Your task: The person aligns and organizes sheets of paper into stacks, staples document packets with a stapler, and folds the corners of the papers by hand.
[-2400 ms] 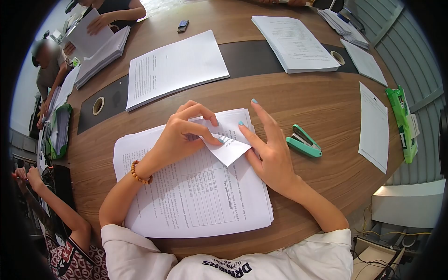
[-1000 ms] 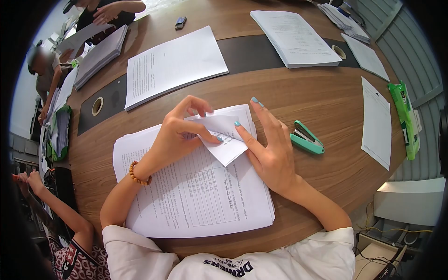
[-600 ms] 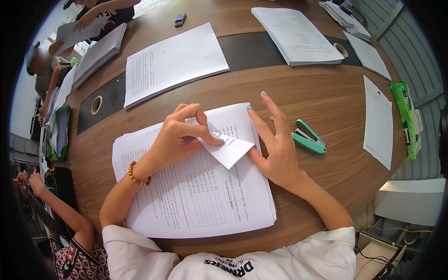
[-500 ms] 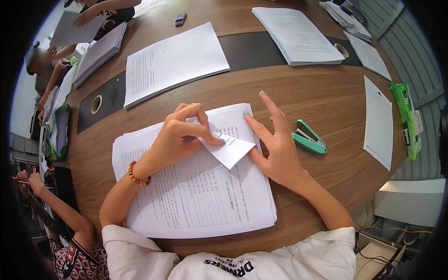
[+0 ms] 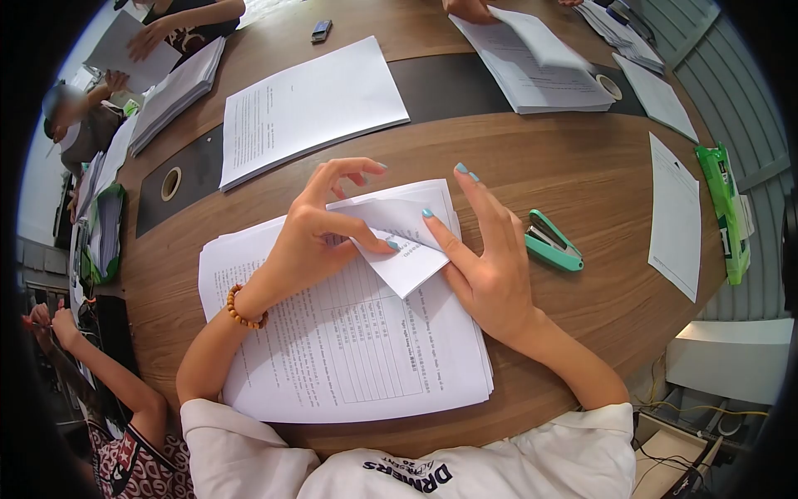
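A thick stack of printed sheets (image 5: pixel 349 358) lies on the wooden table in front of me. Its upper corner is folded back into a white flap (image 5: pixel 403 264). My left hand (image 5: pixel 320 224), with a beaded bracelet at the wrist, presses its thumb on the flap, its other fingers raised and curved. Beside the flap, my right hand (image 5: pixel 490 266) has its index finger and thumb at the sheet corners, with the other fingers stretched out. A green stapler (image 5: pixel 554 243) rests just right of my right hand.
Across the table (image 5: pixel 582 166) are a paper stack (image 5: pixel 312 108) and another (image 5: pixel 540 83) whose top sheets a person's hand (image 5: pixel 470 10) lifts. A single sheet (image 5: pixel 673 216) and a green packet (image 5: pixel 723 216) lie at right. Other people are at the left.
My left fingers have lifted and spread from the paper. My right index finger has come down onto the sheet corners. At the far stack, another person's hand has appeared, raising sheets.
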Motion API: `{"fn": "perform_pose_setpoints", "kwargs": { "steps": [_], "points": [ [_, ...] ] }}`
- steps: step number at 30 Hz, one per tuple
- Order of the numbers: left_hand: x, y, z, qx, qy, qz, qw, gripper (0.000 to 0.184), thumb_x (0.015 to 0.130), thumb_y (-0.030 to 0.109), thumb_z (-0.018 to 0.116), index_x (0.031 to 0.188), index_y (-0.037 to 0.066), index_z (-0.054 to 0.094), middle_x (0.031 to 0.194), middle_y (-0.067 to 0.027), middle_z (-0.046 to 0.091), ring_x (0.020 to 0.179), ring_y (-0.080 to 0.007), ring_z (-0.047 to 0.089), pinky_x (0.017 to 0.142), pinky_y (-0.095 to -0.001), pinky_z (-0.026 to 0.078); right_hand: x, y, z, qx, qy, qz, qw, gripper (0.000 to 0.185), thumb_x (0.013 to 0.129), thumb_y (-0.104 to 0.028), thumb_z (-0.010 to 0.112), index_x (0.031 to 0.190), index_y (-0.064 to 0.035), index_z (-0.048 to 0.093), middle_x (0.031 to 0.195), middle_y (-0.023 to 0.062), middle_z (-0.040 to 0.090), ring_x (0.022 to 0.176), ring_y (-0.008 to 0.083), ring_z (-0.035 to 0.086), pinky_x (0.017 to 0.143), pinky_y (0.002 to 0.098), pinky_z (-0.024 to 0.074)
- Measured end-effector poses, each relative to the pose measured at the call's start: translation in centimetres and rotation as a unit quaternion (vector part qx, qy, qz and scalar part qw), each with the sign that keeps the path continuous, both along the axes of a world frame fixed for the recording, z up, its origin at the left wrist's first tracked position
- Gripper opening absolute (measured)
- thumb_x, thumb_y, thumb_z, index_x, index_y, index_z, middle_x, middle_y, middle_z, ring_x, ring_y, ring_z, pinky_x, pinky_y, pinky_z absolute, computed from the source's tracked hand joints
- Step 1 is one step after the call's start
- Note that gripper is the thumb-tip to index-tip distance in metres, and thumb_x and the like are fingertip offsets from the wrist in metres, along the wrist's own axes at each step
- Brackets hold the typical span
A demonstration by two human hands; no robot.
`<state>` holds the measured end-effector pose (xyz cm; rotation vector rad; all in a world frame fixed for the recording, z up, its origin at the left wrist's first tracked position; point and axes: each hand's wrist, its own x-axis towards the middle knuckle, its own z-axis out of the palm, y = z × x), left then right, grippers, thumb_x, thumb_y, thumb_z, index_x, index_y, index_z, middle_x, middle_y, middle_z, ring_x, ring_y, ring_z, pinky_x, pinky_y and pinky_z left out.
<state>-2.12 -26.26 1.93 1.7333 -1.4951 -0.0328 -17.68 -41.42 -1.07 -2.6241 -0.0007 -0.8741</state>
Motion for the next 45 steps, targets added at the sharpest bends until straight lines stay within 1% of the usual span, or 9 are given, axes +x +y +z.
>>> {"fn": "perform_pose_setpoints", "kwargs": {
  "steps": [3,6,8,14,18,20,26,30,45],
  "points": [
    [0.1,0.5,-0.2,0.083,0.107,-0.001,0.991,0.027,0.060,-0.005,0.070,0.071,0.019,0.073,0.098,-0.0045,0.060,0.087,-0.0187,0.053,0.073,-0.0261,0.043,0.0,0.1,0.2,-0.022,-0.015,-0.010,1.000,0.044,0.064,-0.004,0.067,0.108,-0.0040,0.060,0.131,0.0182,0.040,0.118,0.0303,0.042,0.089,0.0408,0.0366],
    [0.3,0.8,-0.1,0.128,0.077,-0.002,0.989,0.030,0.063,-0.006,0.069,0.084,0.016,0.072,0.093,-0.0038,0.061,0.085,-0.0200,0.055,0.078,-0.0289,0.042,0.2,0.1,0.2,0.002,-0.034,-0.014,0.999,0.046,0.065,-0.002,0.066,0.110,-0.0037,0.058,0.126,0.0179,0.044,0.112,0.0293,0.047,0.086,0.0372,0.0391],
    [0.5,0.6,-0.2,0.100,0.058,-0.002,0.993,0.034,0.062,-0.006,0.069,0.091,0.012,0.069,0.092,-0.0046,0.062,0.083,-0.0187,0.056,0.074,-0.0275,0.042,0.4,0.1,0.1,0.227,-0.036,0.010,0.973,0.046,0.068,0.000,0.065,0.113,-0.0027,0.056,0.111,0.0158,0.053,0.099,0.0269,0.053,0.079,0.0330,0.0430],
    [-0.3,0.0,0.3,0.056,0.089,0.012,0.994,0.052,0.066,-0.007,0.064,0.116,0.006,0.057,0.088,-0.0072,0.062,0.076,-0.0155,0.055,0.067,-0.0237,0.042,0.3,-0.6,1.3,0.292,0.034,0.025,0.955,0.033,0.077,-0.002,0.060,0.110,0.0008,0.057,0.080,0.0124,0.061,0.070,0.0212,0.058,0.060,0.0301,0.0459],
    [-0.4,-0.2,0.9,0.124,0.040,0.021,0.991,0.047,0.075,-0.004,0.059,0.120,0.008,0.055,0.085,-0.0084,0.062,0.073,-0.0130,0.055,0.061,-0.0222,0.041,0.5,-0.4,1.0,0.329,0.026,0.012,0.944,0.030,0.079,-0.004,0.059,0.108,0.0011,0.058,0.077,0.0125,0.062,0.060,0.0179,0.056,0.055,0.0278,0.0444],
    [-0.2,-0.7,1.4,0.144,0.063,0.031,0.987,0.044,0.077,-0.003,0.057,0.119,0.009,0.056,0.085,-0.0082,0.062,0.073,-0.0127,0.055,0.060,-0.0222,0.042,0.5,-0.3,1.3,0.423,0.059,-0.008,0.904,0.030,0.080,-0.005,0.058,0.109,-0.0003,0.059,0.079,0.0110,0.063,0.057,0.0139,0.054,0.053,0.0252,0.0429],
    [0.0,-2.3,0.6,0.109,0.085,0.033,0.990,0.032,0.080,0.000,0.057,0.111,0.007,0.062,0.083,-0.0059,0.063,0.074,-0.0115,0.055,0.065,-0.0238,0.046,0.9,-0.1,0.6,0.361,0.010,-0.018,0.932,0.030,0.080,-0.005,0.058,0.109,-0.0027,0.060,0.077,0.0087,0.065,0.057,0.0111,0.054,0.052,0.0237,0.0422],
    [-0.3,-2.4,0.3,0.097,0.129,0.035,0.986,0.029,0.079,0.000,0.058,0.107,0.005,0.064,0.087,-0.0057,0.063,0.075,-0.0104,0.056,0.068,-0.0242,0.047,0.9,0.0,0.5,0.398,0.011,-0.015,0.917,0.030,0.079,-0.005,0.058,0.108,-0.0026,0.061,0.077,0.0087,0.064,0.054,0.0115,0.052,0.051,0.0249,0.0417],
    [-1.1,-2.6,0.0,0.071,0.147,0.046,0.986,0.033,0.079,-0.003,0.056,0.111,0.004,0.061,0.086,-0.0057,0.062,0.071,-0.0084,0.051,0.064,-0.0208,0.043,1.1,0.8,0.9,0.313,0.002,-0.020,0.949,0.036,0.079,-0.002,0.057,0.114,0.0040,0.054,0.077,0.0123,0.056,0.058,0.0188,0.052,0.054,0.0299,0.0425]
  ]
}}
